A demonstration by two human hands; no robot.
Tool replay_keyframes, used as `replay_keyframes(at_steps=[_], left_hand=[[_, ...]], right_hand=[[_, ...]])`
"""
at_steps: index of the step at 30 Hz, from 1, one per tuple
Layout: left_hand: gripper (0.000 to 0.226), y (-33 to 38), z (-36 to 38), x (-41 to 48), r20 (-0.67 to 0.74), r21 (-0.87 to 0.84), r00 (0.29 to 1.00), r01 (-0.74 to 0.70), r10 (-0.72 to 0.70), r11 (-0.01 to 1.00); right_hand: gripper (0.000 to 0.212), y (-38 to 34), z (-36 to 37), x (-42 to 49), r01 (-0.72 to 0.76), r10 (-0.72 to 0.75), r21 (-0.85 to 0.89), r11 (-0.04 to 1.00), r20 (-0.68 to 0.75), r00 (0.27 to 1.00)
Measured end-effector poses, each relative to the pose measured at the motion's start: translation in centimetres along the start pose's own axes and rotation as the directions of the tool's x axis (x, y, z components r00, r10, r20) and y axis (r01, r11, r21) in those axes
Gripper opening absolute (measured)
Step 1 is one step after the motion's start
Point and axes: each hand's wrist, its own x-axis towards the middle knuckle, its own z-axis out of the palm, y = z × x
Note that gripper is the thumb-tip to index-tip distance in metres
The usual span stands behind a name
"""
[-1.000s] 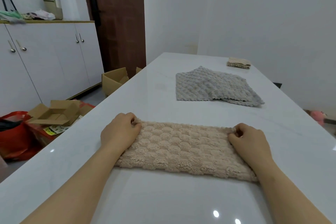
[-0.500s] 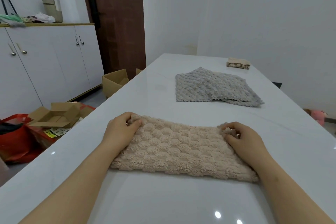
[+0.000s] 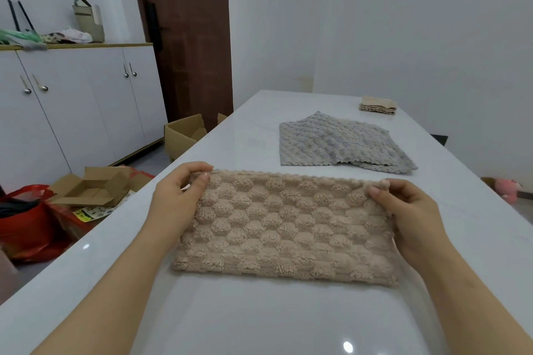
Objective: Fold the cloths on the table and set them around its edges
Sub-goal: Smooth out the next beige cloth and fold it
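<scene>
A beige bobbled cloth [image 3: 288,228], folded into a wide strip, lies in front of me on the white table [image 3: 230,141]. My left hand [image 3: 176,202] pinches its far left corner and my right hand [image 3: 403,210] pinches its far right corner, and the far edge is raised off the table. A grey cloth [image 3: 337,144] lies spread flat further back. A small folded beige cloth [image 3: 377,105] sits near the far right edge.
Left of the table, on the floor, are open cardboard boxes [image 3: 184,132], a red bag [image 3: 26,219] and white cabinets [image 3: 72,101]. A brown door [image 3: 187,37] stands behind. A pink toy [image 3: 507,189] lies on the floor at right.
Both hands have lifted the far edge of the beige cloth and drawn it up toward me; before, they pressed its ends flat on the table.
</scene>
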Motion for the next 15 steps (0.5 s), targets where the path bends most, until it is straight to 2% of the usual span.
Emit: replay_keyframes(at_steps=[6, 15], left_hand=[[0.016, 0.7, -0.3, -0.1, -0.065, -0.079, 0.998, -0.021, 0.016, 0.997], [0.014, 1.6, -0.5, -0.1, -0.114, -0.096, 0.993, -0.015, 0.003, 0.995]], right_hand=[[0.026, -0.7, 0.3, -0.1, -0.038, 0.037, 0.139, 0.99, 0.015, 0.999], [0.017, -0.8, 0.5, 0.1, 0.006, -0.003, 0.087, 0.996, -0.028, 1.0]])
